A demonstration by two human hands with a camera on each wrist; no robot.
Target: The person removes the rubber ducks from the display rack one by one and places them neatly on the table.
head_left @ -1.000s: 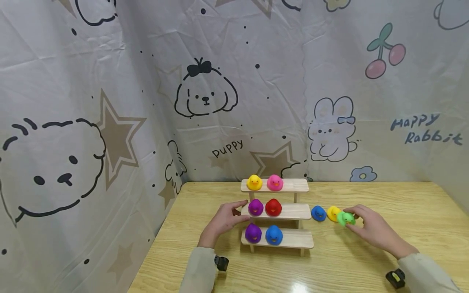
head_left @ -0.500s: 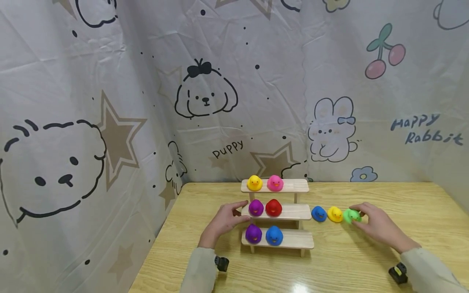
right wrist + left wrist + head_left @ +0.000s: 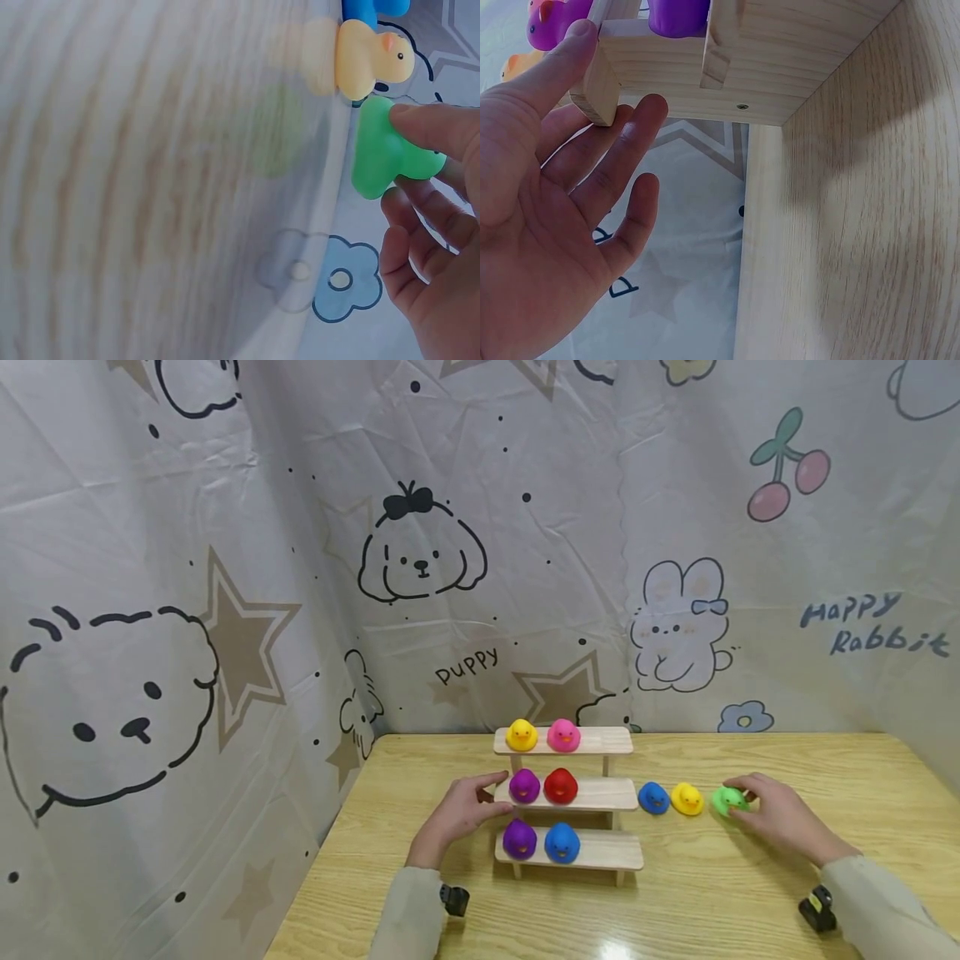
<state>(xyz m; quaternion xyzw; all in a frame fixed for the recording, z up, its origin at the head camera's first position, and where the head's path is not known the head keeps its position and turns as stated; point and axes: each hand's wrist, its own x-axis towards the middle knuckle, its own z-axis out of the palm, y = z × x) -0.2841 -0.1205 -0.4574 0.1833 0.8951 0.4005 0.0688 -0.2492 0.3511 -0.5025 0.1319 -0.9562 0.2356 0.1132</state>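
Note:
My right hand (image 3: 783, 817) pinches a green rubber duck (image 3: 727, 801) between thumb and fingers at the right end of a short row. To its left sit a yellow rubber duck (image 3: 687, 799) and a blue rubber duck (image 3: 654, 798). My left hand (image 3: 463, 810) holds the left end of the middle board of a three-step wooden stand (image 3: 607, 792); the left wrist view has the thumb (image 3: 574, 49) on one side of the board end and fingers on the other. On that board stand a purple duck (image 3: 524, 786) and a red duck (image 3: 561, 786).
The top board carries a yellow duck (image 3: 522, 735) and a pink duck (image 3: 564, 736); the bottom one a purple duck (image 3: 519, 839) and a light blue duck (image 3: 562, 843). A printed curtain (image 3: 450, 527) hangs behind the wooden table (image 3: 697, 893).
My right hand has shifted right with the green duck, from overlapping the yellow duck to standing apart from it. My left hand stays at the stand.

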